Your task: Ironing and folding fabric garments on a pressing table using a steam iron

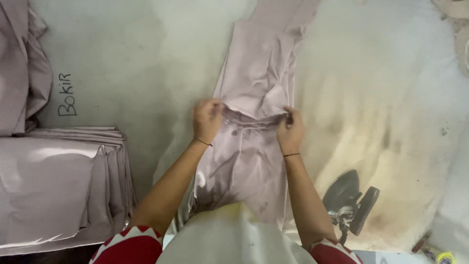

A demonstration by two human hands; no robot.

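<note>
While both hands grip a fold across the middle of the frame, the left hand (207, 120) pinches the left end of a turned-over edge of a pale pink garment (254, 93), fingers curled closed on the cloth, and the right hand (290, 132) clamps the right end of the same fold, thumb and fingers shut on the fabric. Each wrist carries a thin dark band, and short red-and-white patterned sleeves (131, 243) show at the bottom edge. The garment lies lengthwise down the centre of the picture, its upper part running to the top edge and its lower part dropping toward the person's body, where a whitish cloth (229, 239) covers its near end. It rests on a padded, scorched and stained pressing table (391, 98) that fills most of the frame. At lower right, near the right forearm but apart from it, a dark iron (344, 195) sits on the padding. A stack of folded pink pieces (53, 186) occupies the lower left, with more pink cloth (22, 63) heaped at upper left.
</note>
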